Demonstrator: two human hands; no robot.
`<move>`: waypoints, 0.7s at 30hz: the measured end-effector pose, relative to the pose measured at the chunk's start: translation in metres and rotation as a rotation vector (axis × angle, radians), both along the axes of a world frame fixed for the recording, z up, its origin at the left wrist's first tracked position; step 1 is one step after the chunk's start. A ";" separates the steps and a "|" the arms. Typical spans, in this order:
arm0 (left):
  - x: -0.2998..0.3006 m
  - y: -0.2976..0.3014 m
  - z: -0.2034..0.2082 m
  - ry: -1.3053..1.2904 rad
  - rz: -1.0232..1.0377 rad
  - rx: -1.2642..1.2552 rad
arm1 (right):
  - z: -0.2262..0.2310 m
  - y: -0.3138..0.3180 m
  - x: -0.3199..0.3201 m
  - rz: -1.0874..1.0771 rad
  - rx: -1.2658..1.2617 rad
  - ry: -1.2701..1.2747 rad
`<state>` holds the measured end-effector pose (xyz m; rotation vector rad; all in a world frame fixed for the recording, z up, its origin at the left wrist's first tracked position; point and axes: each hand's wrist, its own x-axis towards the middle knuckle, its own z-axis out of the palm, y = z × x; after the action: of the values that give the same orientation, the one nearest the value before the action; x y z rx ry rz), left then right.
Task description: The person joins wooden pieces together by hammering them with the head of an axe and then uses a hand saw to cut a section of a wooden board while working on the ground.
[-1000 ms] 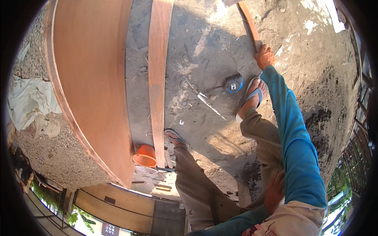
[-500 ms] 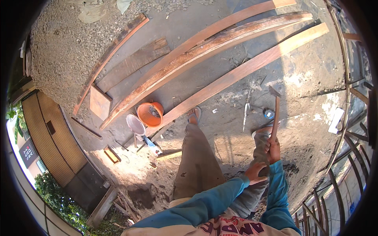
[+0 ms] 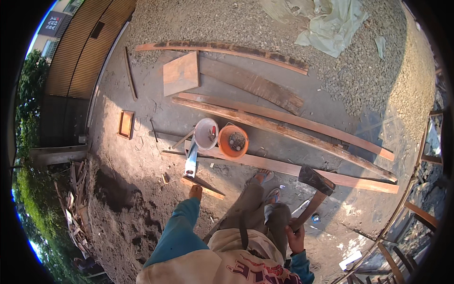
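A hatchet [image 3: 316, 187] with a dark wedge-shaped head and a wooden handle is gripped low on the handle by my right hand [image 3: 296, 239]. Its head points up and away, over the far planks. My left hand [image 3: 195, 191] reaches forward on the left, overlapping a yellowish strip of wood [image 3: 210, 190] in view. Whether it touches that strip I cannot tell, and its fingers are hidden. Just beyond it a blue and silver tool [image 3: 191, 161] leans by a whitish bucket [image 3: 205, 134]. An orange bucket [image 3: 233, 141] with small bits inside stands beside that one.
Long planks [image 3: 283, 124] lie across the ground ahead, with a short square board [image 3: 181, 73] behind them. A small wooden frame [image 3: 125, 124] lies to the left. Gravel [image 3: 350, 83] and pale plastic sheeting [image 3: 331, 26] spread farther back. Scrap wood [image 3: 74, 222] is piled at the left.
The view has swung left, toward the buckets. My left hand has moved away from the right hand and out to the left. The hatchet stays in my right hand, its head now closer.
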<state>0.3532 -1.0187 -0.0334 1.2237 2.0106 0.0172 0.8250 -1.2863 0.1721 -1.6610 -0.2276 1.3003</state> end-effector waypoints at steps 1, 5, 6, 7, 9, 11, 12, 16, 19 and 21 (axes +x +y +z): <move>-0.046 -0.034 -0.002 0.064 -0.111 0.022 | -0.007 0.019 0.016 0.102 -0.020 0.045; -0.106 -0.209 0.045 0.200 -0.064 -0.375 | -0.021 0.129 0.051 0.266 -0.017 0.144; -0.132 -0.267 0.050 0.226 0.009 -0.400 | -0.040 0.150 0.050 0.327 -0.077 0.203; -0.133 -0.293 0.055 0.055 0.050 -0.581 | -0.072 0.154 0.056 0.397 -0.143 -0.025; -0.126 -0.384 0.067 -0.023 0.256 -0.722 | -0.160 0.127 0.046 0.560 -0.265 -0.474; -0.075 -0.431 0.103 -0.136 0.439 -0.681 | -0.209 0.073 0.050 0.758 -0.231 -0.942; -0.064 -0.440 0.109 -0.173 0.541 -0.670 | -0.211 0.052 0.049 0.805 -0.559 -0.702; -0.035 -0.441 0.122 -0.298 0.861 -0.564 | -0.199 -0.062 0.064 1.533 -0.863 -0.667; -0.035 -0.420 0.119 -0.381 1.019 -0.523 | -0.161 -0.041 0.032 1.606 -0.942 -0.610; -0.050 -0.396 0.110 -0.429 1.082 -0.521 | -0.155 -0.005 0.004 1.549 -0.938 -0.654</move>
<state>0.3027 -1.4150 0.0766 -0.2514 1.8730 0.2422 0.8292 -1.2911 0.0168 -2.8342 -1.7977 2.0011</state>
